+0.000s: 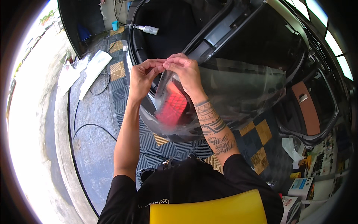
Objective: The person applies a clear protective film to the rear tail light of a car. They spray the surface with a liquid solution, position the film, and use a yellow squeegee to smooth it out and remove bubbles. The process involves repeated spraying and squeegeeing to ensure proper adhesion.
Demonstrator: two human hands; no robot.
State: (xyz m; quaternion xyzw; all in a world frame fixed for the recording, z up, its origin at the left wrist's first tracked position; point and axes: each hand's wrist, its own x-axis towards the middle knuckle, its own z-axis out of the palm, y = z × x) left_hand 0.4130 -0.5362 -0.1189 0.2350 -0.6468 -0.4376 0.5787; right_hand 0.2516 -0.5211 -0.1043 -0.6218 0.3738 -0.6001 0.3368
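Note:
In front of me a sheet of clear film (242,87) drapes over the rear corner of a dark car. Through it shows the car's red tail light (173,102). At the film's upper left corner, my left hand (143,76) is closed in a pinch. Right beside it, my right hand (186,72) pinches the same corner, and the fingertips of both hands meet. The very edge between the fingers is too small to make out. Beyond the hands, a white bottle (149,29) lies on its side at the open trunk (164,41).
An open car door (307,108) with a brown panel stands at right. Black and tan floor tiles (263,132) run underneath. White sheets (96,71) and a black hose (93,125) lie at left. Boxes (300,186) stand lower right. Something yellow (209,209) crosses the lower edge.

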